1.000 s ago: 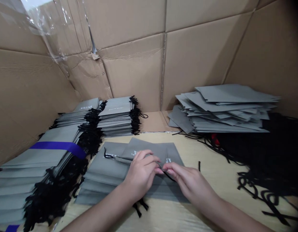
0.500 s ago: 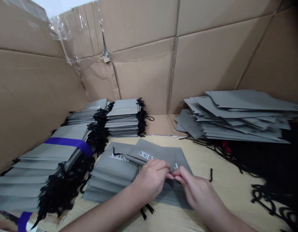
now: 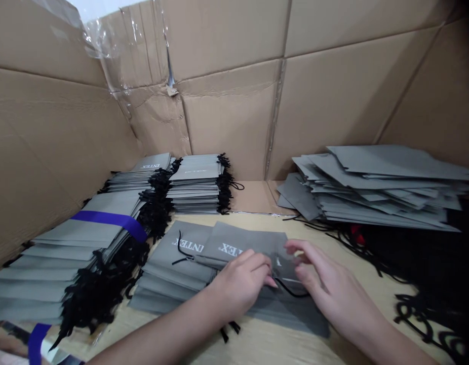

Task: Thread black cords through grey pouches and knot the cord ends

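A grey drawstring bag [image 3: 253, 238] with white INTEX lettering lies in front of me, its print upside down to my view. My left hand [image 3: 244, 281] is closed on its near edge, thumb and fingers pressed together. From those fingertips a black cord [image 3: 291, 290] runs right, passing beneath my right hand [image 3: 321, 276]. That hand is raised off the bag, thumb and fingers apart with nothing visible between them. Another black cord [image 3: 180, 248] sticks out of the bag's left corner. Beside and beneath it lies a fanned stack of similar grey bags [image 3: 168, 276].
Stacks of corded bags [image 3: 196, 190] stand at the back left. A purple band [image 3: 109, 220] crosses the left row [image 3: 48, 274]. At right, loose grey bags [image 3: 379, 187] lie above a heap of black cords [image 3: 417, 263]. Cardboard walls [image 3: 227, 111] enclose the surface.
My right hand has let go of the cord by my left fingertips, opened and moved right and up. The cord now shows stretched to the right. My left hand stays nearly in place.
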Demonstrator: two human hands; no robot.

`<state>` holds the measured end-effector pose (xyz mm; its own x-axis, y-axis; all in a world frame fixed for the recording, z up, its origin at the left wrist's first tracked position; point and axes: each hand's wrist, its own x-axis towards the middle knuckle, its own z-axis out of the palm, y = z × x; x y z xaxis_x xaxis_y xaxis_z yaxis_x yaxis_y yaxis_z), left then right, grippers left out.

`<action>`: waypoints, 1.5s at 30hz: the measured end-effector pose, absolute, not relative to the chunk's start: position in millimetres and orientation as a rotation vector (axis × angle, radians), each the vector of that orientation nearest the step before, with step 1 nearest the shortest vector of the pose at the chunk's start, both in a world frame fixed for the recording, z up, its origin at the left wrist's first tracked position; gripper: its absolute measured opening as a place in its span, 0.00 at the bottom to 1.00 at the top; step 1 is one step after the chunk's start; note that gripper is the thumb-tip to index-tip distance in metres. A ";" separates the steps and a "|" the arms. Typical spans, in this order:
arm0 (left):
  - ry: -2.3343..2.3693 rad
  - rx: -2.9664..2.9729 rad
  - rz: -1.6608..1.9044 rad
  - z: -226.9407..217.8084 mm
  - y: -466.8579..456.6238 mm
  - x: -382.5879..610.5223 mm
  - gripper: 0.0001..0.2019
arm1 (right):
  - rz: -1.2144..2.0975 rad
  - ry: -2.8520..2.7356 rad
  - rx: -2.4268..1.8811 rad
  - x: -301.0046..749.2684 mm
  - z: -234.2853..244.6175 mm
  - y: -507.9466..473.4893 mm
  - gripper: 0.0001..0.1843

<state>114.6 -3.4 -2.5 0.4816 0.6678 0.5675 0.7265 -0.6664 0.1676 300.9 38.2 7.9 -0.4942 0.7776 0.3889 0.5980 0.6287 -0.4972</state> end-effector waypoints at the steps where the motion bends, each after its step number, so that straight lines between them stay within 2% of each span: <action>1: -1.214 -2.636 -0.922 -4.0 -3.6 115.8 0.11 | 0.474 -2.199 -1.024 300.0 5.7 38.4 0.19; 7: -1.096 -2.697 -0.810 -8.5 -9.5 118.9 0.13 | 1.162 -1.852 -0.695 285.0 -18.7 30.1 0.21; 11: -1.081 -2.698 -0.721 -10.1 -10.9 120.9 0.14 | 1.279 -1.751 -0.645 282.2 -21.8 26.7 0.18; 23: -1.061 -2.598 -0.634 -21.6 -4.6 125.5 0.11 | 0.982 -1.935 -0.679 278.0 -12.2 26.7 0.17; 31: -1.064 -2.621 -0.699 -9.0 -12.6 130.4 0.09 | 1.100 -1.965 -0.719 278.2 -10.0 20.4 0.17; 36: -1.200 -2.649 -0.731 -6.8 -8.0 117.1 0.08 | 0.705 -2.161 -0.807 294.8 -0.6 29.5 0.15; 40: -1.258 -2.718 -0.771 -5.7 -6.7 111.1 0.07 | 0.531 -2.499 -0.834 298.5 -4.5 37.3 0.11; 45: -1.339 -2.743 -0.888 14.5 -7.2 89.3 0.10 | 0.497 -2.469 -0.913 296.1 -6.7 40.6 0.20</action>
